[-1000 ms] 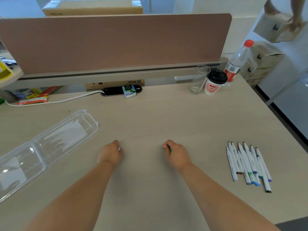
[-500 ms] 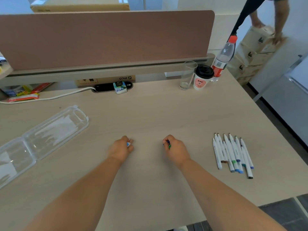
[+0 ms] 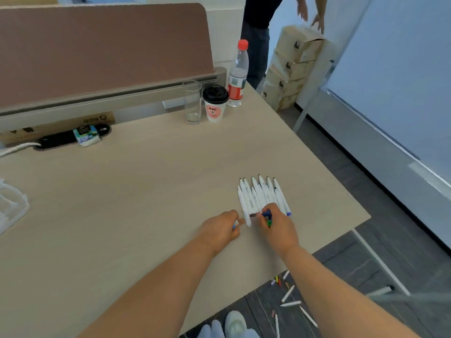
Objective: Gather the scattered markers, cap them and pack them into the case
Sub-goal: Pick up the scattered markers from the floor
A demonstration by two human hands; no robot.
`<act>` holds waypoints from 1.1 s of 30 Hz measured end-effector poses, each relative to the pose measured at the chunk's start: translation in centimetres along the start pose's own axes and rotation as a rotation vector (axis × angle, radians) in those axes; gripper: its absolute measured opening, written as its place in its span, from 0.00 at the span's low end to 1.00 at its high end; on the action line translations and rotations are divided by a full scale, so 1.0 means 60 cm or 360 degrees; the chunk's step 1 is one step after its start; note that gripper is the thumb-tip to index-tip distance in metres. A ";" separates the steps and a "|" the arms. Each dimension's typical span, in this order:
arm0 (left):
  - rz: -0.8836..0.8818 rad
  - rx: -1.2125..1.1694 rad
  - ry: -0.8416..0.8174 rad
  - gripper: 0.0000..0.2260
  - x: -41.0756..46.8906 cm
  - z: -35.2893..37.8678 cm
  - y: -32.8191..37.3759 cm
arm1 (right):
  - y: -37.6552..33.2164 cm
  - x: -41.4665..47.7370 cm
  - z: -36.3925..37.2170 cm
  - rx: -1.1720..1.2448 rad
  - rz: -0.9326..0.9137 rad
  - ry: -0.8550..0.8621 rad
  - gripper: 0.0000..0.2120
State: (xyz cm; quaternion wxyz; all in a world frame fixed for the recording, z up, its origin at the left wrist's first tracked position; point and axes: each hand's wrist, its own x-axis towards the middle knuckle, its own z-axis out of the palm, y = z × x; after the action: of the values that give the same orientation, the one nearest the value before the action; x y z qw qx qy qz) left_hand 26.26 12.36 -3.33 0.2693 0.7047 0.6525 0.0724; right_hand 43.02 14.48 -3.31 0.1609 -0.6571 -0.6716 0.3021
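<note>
Several white uncapped markers [image 3: 258, 195] lie side by side on the desk, tips pointing away from me. My right hand [image 3: 278, 226] sits at their near ends, fingers curled around small coloured caps [image 3: 268, 217], blue and green showing. My left hand [image 3: 220, 230] is just left of the row, fingers curled round a small blue cap, one fingertip touching the nearest marker's end. The clear plastic case [image 3: 12, 208] lies open at the far left edge, mostly out of view. More markers and caps [image 3: 290, 301] lie on the dark floor below the desk's edge.
A glass [image 3: 192, 102], a lidded paper cup [image 3: 215, 103] and a red-capped water bottle [image 3: 238, 74] stand at the back by the brown partition [image 3: 102, 45]. A power strip [image 3: 66, 137] lies at the back left. A person [image 3: 258, 32] stands by stacked cartons [image 3: 290, 67].
Both hands moved right from the middle of the desk to the near ends of the marker row, still clutching caps. The view swung right, so the case is nearly out of frame.
</note>
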 end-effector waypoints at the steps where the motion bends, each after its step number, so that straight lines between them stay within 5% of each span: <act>1: 0.0077 0.0086 -0.0024 0.12 0.003 0.012 0.015 | 0.017 -0.005 -0.006 -0.0025 -0.0004 0.0009 0.03; 11: 0.0397 0.0446 -0.0066 0.14 0.021 0.076 0.078 | 0.095 -0.025 -0.019 -0.0316 -0.0145 0.0017 0.11; 17: 0.0542 0.0548 0.0342 0.14 0.034 0.097 0.070 | 0.113 -0.008 -0.003 -0.0438 -0.0266 0.0136 0.14; 33: 0.0347 0.0362 0.0680 0.17 0.038 0.117 0.049 | 0.126 0.013 -0.001 -0.0293 -0.0327 0.0431 0.17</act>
State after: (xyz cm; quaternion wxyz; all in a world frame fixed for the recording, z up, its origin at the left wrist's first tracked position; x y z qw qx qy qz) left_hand 32.34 12.52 -8.47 0.0351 0.7653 0.6186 0.1743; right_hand 48.91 14.89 -8.06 0.2189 -0.6315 -0.7323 0.1303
